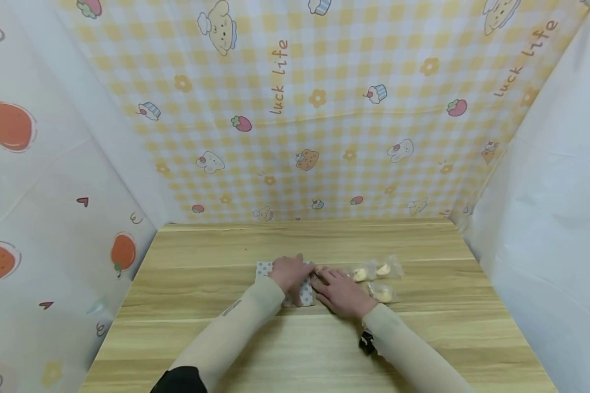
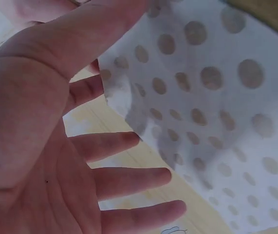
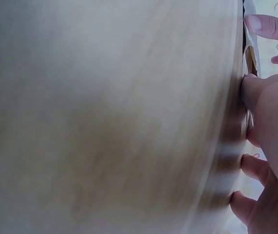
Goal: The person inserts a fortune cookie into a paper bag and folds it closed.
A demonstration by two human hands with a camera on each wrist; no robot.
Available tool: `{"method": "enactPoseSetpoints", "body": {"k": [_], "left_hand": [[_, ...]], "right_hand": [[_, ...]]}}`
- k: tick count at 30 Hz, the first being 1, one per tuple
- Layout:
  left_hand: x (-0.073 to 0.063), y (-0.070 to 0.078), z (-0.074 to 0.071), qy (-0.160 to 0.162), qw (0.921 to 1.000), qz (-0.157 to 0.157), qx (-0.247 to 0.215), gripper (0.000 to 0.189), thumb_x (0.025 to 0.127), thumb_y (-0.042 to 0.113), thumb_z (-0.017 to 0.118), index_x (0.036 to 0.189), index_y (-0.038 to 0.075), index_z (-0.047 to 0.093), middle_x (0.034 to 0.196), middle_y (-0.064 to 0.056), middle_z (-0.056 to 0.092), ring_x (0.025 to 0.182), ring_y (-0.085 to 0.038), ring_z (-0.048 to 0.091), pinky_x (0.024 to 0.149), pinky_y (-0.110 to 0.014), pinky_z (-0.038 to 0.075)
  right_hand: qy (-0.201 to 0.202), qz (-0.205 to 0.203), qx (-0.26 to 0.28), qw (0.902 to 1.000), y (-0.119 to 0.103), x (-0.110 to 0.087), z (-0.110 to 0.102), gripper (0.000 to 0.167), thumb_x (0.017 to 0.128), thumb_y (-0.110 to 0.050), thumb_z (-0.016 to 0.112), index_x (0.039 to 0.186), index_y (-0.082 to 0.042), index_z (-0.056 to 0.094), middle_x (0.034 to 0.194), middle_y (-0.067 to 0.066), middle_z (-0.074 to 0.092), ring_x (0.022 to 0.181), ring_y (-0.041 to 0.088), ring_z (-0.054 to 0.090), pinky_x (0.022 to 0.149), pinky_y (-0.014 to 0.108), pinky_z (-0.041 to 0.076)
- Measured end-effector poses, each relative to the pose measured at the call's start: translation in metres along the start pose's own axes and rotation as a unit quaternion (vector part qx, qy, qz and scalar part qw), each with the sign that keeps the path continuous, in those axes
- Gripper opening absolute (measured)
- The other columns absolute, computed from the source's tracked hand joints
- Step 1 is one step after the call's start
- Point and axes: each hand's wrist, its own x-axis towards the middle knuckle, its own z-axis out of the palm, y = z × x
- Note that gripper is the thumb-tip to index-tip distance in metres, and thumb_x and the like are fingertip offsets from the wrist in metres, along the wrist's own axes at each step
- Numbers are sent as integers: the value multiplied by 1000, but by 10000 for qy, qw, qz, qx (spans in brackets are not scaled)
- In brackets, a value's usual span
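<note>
A white paper bag (image 1: 264, 268) with grey dots lies flat on the table. My left hand (image 1: 291, 274) reaches over it; in the left wrist view the thumb (image 2: 95, 29) crosses the bag's face while the index finger goes behind its edge, and the other fingers (image 2: 134, 183) stretch out straight. My right hand (image 1: 345, 293) rests at the bag's right edge, fingertips (image 3: 241, 202) low at the table. A sliver of shiny film (image 3: 250, 119) shows between its thumb and a finger; I cannot tell what it holds. Three clear packets (image 1: 384, 295) with cream-coloured pieces lie beside this hand.
The wood-grain table (image 1: 201, 338) meets a yellow checked cloth (image 1: 314, 125) at the back. White cloth sheets hang on the left (image 1: 78, 218) and on the right (image 1: 546, 191). A black wrist device (image 1: 366, 343) sits under my right forearm.
</note>
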Motion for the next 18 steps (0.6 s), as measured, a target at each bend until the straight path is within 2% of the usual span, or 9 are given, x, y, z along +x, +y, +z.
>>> {"method": "enactPoseSetpoints", "body": {"k": [6,10,18], "left_hand": [[5,7,-9,-243,9993,-191,197,102,56,52,102,146,35,58,135,-11,60,111,-34,68,84,-63,60],[8,11,-12,-311,9986,-207,374,99,55,49,104,143,34,61,135,-10,60,112,-35,68,84,-63,60],[17,19,-13,-461,9931,-318,1032,94,57,49,104,139,30,64,126,-9,62,107,-32,69,84,-59,62]], "right_hand": [[-73,62,-9,10000,1,1,1,51,111,-34,53,157,-12,50,156,17,49,142,38,50,120,54,38],[-41,30,-33,10000,1,1,3,52,111,-33,53,157,-10,50,154,19,50,141,40,50,119,54,38],[60,-62,-209,9997,3,1,4,46,110,-32,55,151,-11,58,151,20,53,137,40,53,116,54,42]]}}
